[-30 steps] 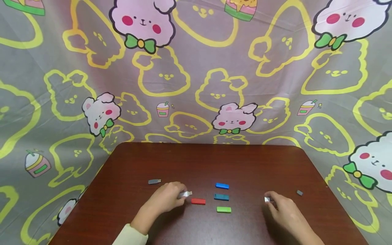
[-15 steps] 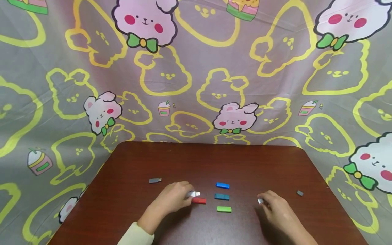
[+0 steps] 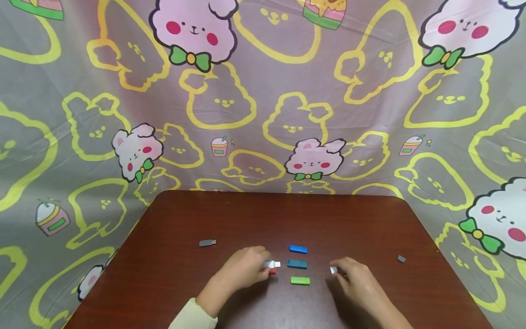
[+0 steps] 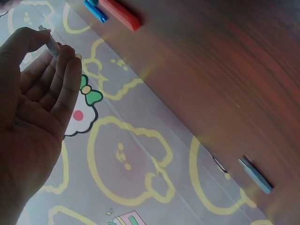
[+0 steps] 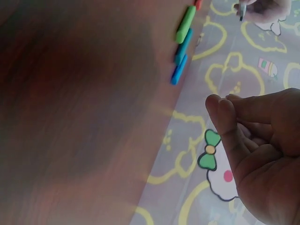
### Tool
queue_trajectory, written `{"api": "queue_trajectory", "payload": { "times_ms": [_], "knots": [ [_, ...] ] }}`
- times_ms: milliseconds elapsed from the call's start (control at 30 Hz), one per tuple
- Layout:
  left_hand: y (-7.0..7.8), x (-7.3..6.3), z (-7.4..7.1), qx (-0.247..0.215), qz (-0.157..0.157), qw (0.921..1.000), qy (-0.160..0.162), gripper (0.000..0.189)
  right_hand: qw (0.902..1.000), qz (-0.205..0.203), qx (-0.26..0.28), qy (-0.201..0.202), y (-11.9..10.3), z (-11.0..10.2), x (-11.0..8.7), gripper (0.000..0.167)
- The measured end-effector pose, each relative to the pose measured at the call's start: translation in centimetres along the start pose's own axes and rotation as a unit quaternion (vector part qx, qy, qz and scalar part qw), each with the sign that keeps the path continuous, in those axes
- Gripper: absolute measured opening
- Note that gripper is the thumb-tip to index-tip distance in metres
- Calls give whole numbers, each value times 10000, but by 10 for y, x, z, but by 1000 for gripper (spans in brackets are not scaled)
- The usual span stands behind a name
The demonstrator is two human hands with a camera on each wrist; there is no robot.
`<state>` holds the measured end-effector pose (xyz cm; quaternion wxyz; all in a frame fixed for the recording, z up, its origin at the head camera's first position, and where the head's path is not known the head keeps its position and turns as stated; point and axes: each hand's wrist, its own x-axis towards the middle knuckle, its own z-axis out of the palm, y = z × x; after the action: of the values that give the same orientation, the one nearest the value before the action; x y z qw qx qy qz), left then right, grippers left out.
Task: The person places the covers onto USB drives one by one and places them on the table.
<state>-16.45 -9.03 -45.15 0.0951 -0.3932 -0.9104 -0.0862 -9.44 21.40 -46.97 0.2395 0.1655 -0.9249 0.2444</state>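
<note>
White USB stick [image 3: 268, 264] pinched in left hand [image 3: 245, 266], fingers curled, plug [image 3: 277, 264] toward teal stick [image 3: 297, 264]; small white piece [image 3: 333, 270], likely cap, pinched in right hand [image 3: 355, 277], other side. Good joining probably wants both level, piece square to plug, grip well back, gentle push.

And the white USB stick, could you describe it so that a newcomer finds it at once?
Over the brown table, find the left hand with the pale yellow sleeve. It pinches the white USB stick, plug pointing toward the right hand. Unlike the red stick and teal stick nearby, it is white and held; unlike the right hand's small white piece, it shows a plug.
</note>
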Motion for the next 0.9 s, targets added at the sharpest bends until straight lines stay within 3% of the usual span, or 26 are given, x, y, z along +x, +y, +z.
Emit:
{"api": "queue_trajectory", "payload": {
  "times_ms": [167, 600, 900],
  "knots": [
    [8, 5, 4, 46, 104, 9999, 113, 15, 9996, 120, 142, -194, -10, 4, 4, 24],
    [25, 17, 9, 37, 261, 9997, -6, 13, 9972, 35, 434, -606, -27, 13, 12, 21],
    [32, 23, 9, 79, 305, 9995, -53, 13, 9984, -118, 421, -371, -33, 19, 14, 23]
  ]
}}
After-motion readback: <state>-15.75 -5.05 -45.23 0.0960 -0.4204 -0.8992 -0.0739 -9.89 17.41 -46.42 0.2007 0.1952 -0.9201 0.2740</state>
